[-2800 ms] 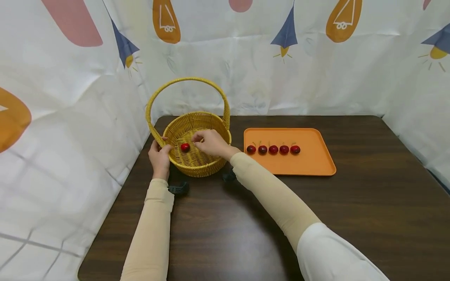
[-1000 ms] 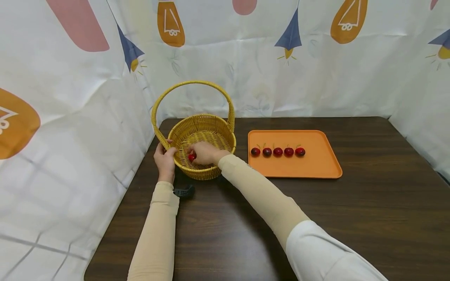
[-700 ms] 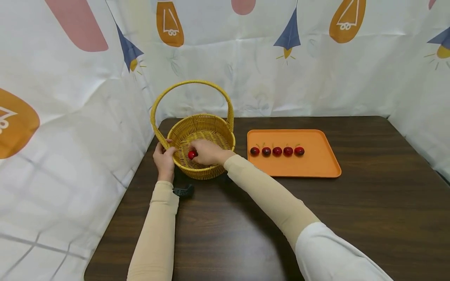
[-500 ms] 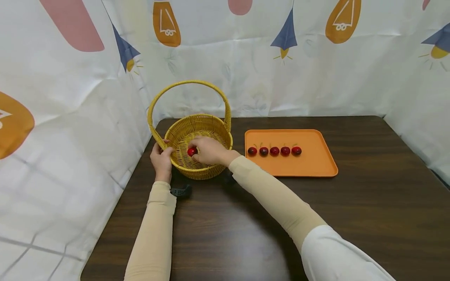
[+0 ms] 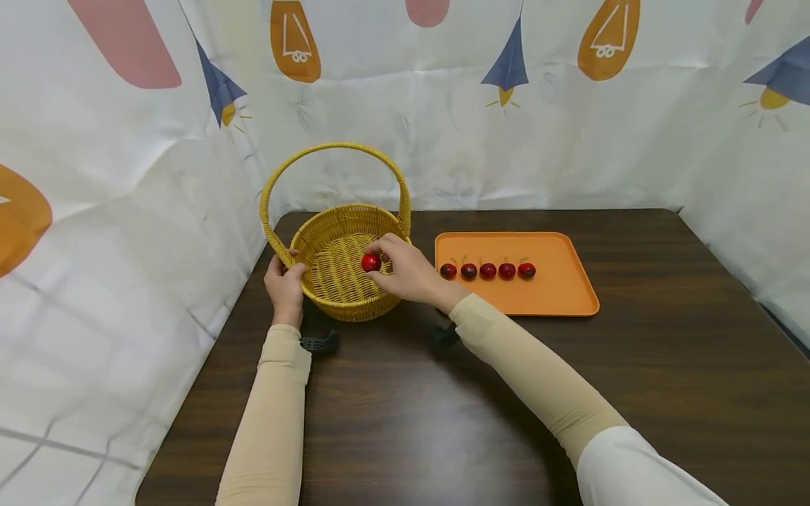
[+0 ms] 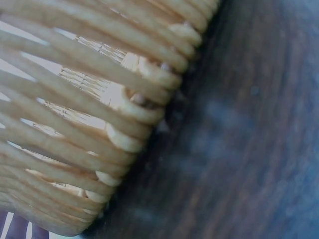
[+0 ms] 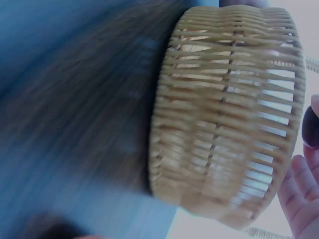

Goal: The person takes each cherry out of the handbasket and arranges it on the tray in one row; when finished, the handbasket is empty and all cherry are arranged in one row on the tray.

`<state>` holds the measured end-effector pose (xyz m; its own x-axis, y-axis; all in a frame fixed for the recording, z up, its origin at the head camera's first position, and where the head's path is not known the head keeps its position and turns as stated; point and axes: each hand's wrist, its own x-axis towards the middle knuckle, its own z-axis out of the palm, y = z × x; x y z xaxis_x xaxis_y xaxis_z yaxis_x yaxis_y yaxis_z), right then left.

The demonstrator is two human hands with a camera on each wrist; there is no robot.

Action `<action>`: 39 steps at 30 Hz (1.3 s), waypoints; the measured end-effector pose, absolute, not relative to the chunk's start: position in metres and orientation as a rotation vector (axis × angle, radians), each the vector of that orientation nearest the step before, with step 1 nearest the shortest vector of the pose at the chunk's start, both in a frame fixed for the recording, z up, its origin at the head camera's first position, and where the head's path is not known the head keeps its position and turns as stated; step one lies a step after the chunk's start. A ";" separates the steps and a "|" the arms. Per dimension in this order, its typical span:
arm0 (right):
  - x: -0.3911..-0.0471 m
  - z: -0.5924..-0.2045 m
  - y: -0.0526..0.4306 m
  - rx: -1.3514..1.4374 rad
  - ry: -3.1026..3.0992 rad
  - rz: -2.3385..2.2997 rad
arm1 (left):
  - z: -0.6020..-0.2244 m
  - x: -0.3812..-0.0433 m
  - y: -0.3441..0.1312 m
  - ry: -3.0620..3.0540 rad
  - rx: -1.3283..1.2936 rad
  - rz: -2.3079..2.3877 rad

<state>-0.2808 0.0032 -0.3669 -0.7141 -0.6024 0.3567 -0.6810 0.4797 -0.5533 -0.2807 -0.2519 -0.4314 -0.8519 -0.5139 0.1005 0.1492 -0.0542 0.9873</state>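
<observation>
Between thumb and fingers my right hand [image 5: 408, 270] pinches a red cherry [image 5: 370, 262], held over the right part of a yellow wicker basket [image 5: 351, 311]. That cherry [image 7: 311, 128] looks dark at the right edge of the right wrist view, above the basket's rim. My left hand [image 5: 285, 287] grips the basket's left rim at the foot of its tall arched handle; some of its fingers are hidden behind the rim. Woven basket wall [image 6: 75, 99] fills much of the left wrist view. No other cherry shows inside the basket.
An orange tray [image 5: 563, 295] lies right of the basket on the dark wooden table [image 5: 392, 422]. Several dark red cherries [image 5: 488, 270] with stems form a row on it. Patterned white cloth [image 5: 430, 154] hangs behind and at the sides.
The cherry lay on the basket's floor with my right hand beside it; my right hand took hold of it, then lifted it up and to the right. My left hand keeps its grip.
</observation>
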 end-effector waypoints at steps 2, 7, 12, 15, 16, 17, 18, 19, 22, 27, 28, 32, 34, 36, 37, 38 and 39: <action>-0.280 -0.370 0.011 1.099 -2.568 1.076 | -0.431 -0.281 -0.253 -1.780 0.391 -1.954; -0.277 -0.376 0.033 1.041 -2.483 1.237 | -0.432 -0.282 -0.255 -1.783 0.387 -1.950; -0.274 -0.387 0.058 0.979 -2.471 1.308 | -0.432 -0.283 -0.255 -1.790 0.389 -1.948; -0.273 -0.393 0.072 0.935 -2.471 1.268 | -0.431 -0.283 -0.254 -1.793 0.388 -1.942; -0.273 -0.395 0.076 0.918 -2.469 1.258 | -0.430 -0.283 -0.254 -1.793 0.386 -1.944; -0.274 -0.397 0.081 0.900 -2.465 1.250 | -0.430 -0.284 -0.254 -1.794 0.385 -1.942; -0.274 -0.399 0.085 0.887 -2.458 1.253 | -0.429 -0.284 -0.253 -1.797 0.383 -1.942; -0.274 -0.400 0.089 0.870 -2.454 1.250 | -0.429 -0.284 -0.253 -1.799 0.382 -1.942; -0.276 -0.404 0.101 0.824 -2.442 1.258 | -0.428 -0.284 -0.254 -1.797 0.382 -1.946; -0.278 -0.407 0.118 0.740 -2.457 1.292 | -0.429 -0.283 -0.254 -1.787 0.397 -1.952; -0.279 -0.407 0.122 0.720 -2.459 1.295 | -0.429 -0.283 -0.254 -1.787 0.399 -1.952; -0.281 -0.407 0.136 0.659 -2.483 1.277 | -0.430 -0.283 -0.253 -1.802 0.390 -1.938; -0.283 -0.407 0.145 0.634 -2.521 1.233 | -0.429 -0.283 -0.252 -1.803 0.387 -1.938; -0.285 -0.406 0.155 0.617 -2.559 1.192 | -0.429 -0.282 -0.252 -1.801 0.389 -1.939; -0.286 -0.406 0.160 0.607 -2.578 1.177 | -0.430 -0.282 -0.252 -1.801 0.393 -1.941; -0.288 -0.405 0.165 0.596 -2.595 1.157 | -0.430 -0.282 -0.252 -1.801 0.396 -1.942; -0.289 -0.405 0.170 0.583 -2.613 1.143 | -0.430 -0.282 -0.252 -1.801 0.398 -1.942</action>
<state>-0.2894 0.1703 -0.4051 -0.8944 -0.2648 0.3606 -0.4445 0.6166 -0.6498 -0.2821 -0.2516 -0.4302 -0.8528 -0.5133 0.0962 0.1345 -0.0379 0.9902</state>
